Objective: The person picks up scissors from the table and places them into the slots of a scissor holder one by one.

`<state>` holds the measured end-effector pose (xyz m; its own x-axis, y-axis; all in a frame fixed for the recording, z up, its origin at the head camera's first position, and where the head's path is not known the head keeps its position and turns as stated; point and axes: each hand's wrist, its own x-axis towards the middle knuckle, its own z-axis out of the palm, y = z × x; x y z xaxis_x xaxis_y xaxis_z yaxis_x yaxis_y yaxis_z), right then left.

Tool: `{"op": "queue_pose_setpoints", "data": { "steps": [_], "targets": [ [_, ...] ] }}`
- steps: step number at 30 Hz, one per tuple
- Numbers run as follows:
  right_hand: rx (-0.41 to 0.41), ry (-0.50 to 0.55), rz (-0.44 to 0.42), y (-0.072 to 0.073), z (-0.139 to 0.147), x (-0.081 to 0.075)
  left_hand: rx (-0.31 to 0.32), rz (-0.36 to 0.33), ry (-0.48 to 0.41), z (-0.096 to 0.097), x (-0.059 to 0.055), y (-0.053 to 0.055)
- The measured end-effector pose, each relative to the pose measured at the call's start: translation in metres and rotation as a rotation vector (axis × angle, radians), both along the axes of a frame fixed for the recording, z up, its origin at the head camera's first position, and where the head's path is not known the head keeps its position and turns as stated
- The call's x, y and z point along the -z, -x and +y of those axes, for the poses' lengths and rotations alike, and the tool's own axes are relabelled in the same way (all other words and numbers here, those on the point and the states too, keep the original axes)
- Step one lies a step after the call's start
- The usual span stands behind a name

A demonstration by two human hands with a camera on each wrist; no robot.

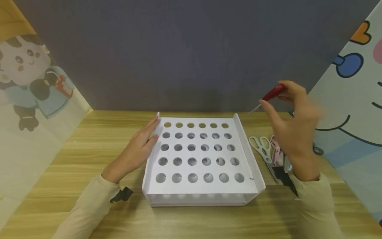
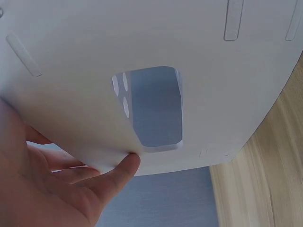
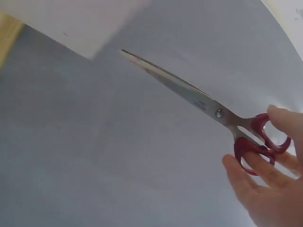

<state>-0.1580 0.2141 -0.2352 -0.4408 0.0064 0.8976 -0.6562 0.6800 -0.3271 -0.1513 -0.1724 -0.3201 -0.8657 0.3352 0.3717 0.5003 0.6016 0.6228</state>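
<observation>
A white rack (image 1: 198, 154) with rows of round holes stands in the middle of the table. My left hand (image 1: 138, 148) grips its left side wall; in the left wrist view the thumb (image 2: 125, 168) presses the outer face near a rounded cut-out, while the other fingers go behind the edge. My right hand (image 1: 298, 124) is raised to the right of the rack, holding red-handled scissors (image 3: 199, 100). Two fingers pass through the lower loop and the thumb is at the upper one. The closed blades point left, their tip beside a white corner in the right wrist view.
To the right of the rack lie white-handled scissors (image 1: 267, 158), pink-handled scissors (image 1: 278, 155) and a dark-handled tool (image 1: 318, 150), partly behind my right arm. A dark grey panel (image 1: 197, 59) rises along the back of the wooden table (image 1: 89, 149). Printed walls stand at both sides.
</observation>
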Motion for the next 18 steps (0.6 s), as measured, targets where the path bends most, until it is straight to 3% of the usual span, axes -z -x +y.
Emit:
{"op": "queue_pose_setpoints", "data": {
  "steps": [3, 9, 15, 18],
  "targets": [
    [-0.064, -0.007, 0.005, 0.009, -0.006, 0.01, -0.002, -0.005, 0.001, 0.0, 0.001, 0.001],
    [-0.104, -0.079, -0.041, 0.025, -0.016, 0.032, -0.006, -0.017, -0.006, 0.0, 0.004, 0.0],
    [-0.169, -0.051, -0.06, 0.036, -0.02, 0.043, -0.009, -0.002, -0.017, 0.001, 0.006, 0.002],
    [-0.169, -0.086, -0.094, 0.04, -0.021, 0.05, -0.009, 0.004, -0.019, 0.003, 0.008, 0.004]
  ]
}}
